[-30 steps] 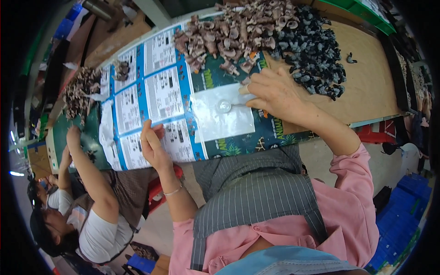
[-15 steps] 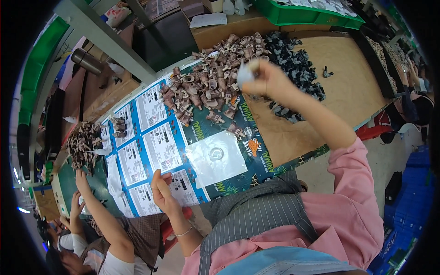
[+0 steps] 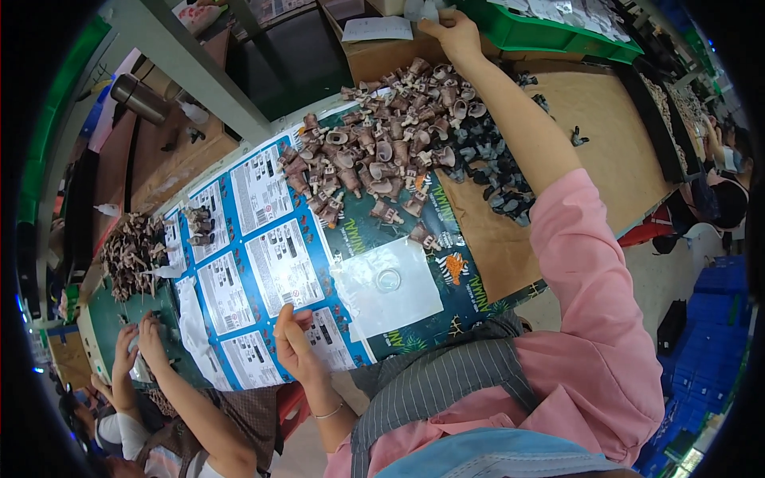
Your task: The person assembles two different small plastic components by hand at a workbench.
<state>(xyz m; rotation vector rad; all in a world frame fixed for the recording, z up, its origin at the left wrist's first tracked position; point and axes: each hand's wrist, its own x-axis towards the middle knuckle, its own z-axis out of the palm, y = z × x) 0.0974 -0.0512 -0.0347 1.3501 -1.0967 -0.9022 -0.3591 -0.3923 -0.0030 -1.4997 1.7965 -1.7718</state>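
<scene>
My right hand (image 3: 458,40) is stretched to the far side of the table, its fingers closed against a small translucent white squeeze bottle (image 3: 429,11) on the cardboard ledge. My left hand (image 3: 299,346) hovers over the near edge of the printed blue-and-white sheets (image 3: 275,255), fingers curled together. Whatever it may hold is hidden. To its right lies a clear plastic sheet (image 3: 414,307) with a clear round ring (image 3: 388,280) on it. Beyond are a heap of brown cup-shaped plastic parts (image 3: 382,151) and a pile of black-and-grey parts (image 3: 486,151).
A green crate (image 3: 542,36) of pale pieces stands at the back right. Brown paper (image 3: 613,111) covers the right of the table. At left, a co-worker's hands (image 3: 143,346) work near a smaller brown heap (image 3: 131,255). A grey metal post (image 3: 195,68) rises behind.
My right hand has carried the white bottle from above the heaps to the back ledge. My left hand stays nearly in place, still curled. The co-worker's hands have come closer together.
</scene>
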